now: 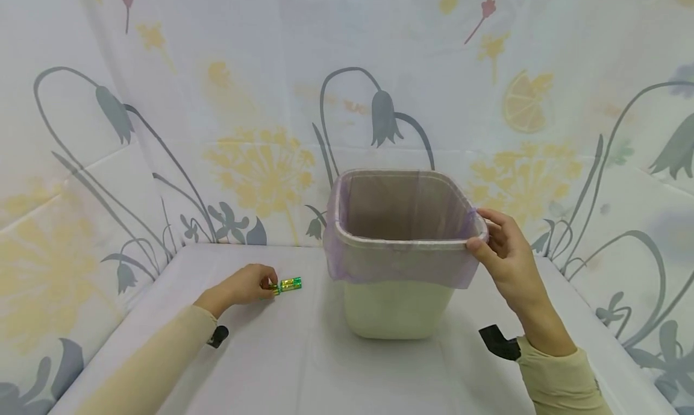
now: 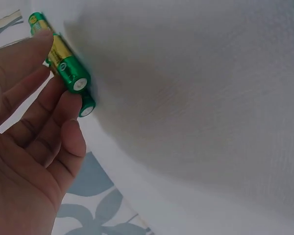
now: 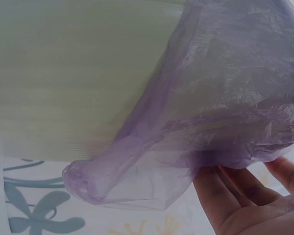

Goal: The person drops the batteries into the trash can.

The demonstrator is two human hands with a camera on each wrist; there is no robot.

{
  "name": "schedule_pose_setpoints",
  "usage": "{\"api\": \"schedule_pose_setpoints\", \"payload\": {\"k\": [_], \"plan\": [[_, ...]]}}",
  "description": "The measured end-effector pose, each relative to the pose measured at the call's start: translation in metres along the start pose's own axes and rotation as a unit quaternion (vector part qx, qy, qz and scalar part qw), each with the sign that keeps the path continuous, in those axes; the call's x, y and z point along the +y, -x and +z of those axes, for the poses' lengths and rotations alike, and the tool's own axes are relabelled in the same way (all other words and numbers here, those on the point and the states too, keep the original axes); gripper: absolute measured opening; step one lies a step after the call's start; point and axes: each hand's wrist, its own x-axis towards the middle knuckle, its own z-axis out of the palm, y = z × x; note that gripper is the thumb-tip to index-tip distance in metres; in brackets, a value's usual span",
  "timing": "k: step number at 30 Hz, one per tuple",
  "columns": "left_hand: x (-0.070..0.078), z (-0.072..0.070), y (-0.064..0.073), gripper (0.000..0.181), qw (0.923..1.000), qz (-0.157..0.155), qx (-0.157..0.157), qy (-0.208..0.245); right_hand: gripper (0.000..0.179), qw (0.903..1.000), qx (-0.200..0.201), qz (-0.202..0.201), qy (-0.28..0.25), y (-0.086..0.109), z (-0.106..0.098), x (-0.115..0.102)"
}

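Note:
On the left of the head view, my left hand (image 1: 250, 285) pinches green-and-gold batteries (image 1: 290, 284) at the tabletop. Thumb and fingertips hold them in the left wrist view, where two battery ends (image 2: 80, 84) show, one beneath the other. A pale green trash bin (image 1: 398, 311) stands upright at the centre, with a thin purple bag (image 1: 403, 264) folded over its rim. At the bin's right corner, my right hand (image 1: 504, 252) grips the bag-covered rim, thumb in front and fingers behind. Bunched folds of the bag (image 3: 152, 142) hang beside those fingers in the right wrist view.
A white cloth covers the table (image 1: 260, 367). Behind and at both sides rises a white curtain (image 1: 260, 102) printed with flowers. Black wrist-worn pieces (image 1: 500, 343) stick out at both sleeves.

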Motion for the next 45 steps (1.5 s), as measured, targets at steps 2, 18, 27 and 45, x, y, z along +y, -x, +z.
{"api": "schedule_pose_setpoints", "payload": {"k": [2,18,27,45], "plan": [[0.0,0.001,0.0,0.018,1.0,0.001,0.001,-0.004,0.05,1.0,0.0,0.0,-0.002,0.0,0.0,0.0],[0.008,0.007,0.0,0.018,0.998,-0.025,-0.026,-0.053,0.05,1.0,-0.004,-0.002,0.001,0.0,0.0,0.0],[0.009,0.009,-0.001,0.019,0.9979,-0.032,-0.03,-0.047,0.05,1.0,-0.008,0.0,0.003,0.001,-0.001,0.0],[0.011,0.009,-0.003,0.018,0.9985,-0.033,-0.037,-0.023,0.05,1.0,-0.009,0.001,-0.002,0.0,-0.001,-0.001]]}}
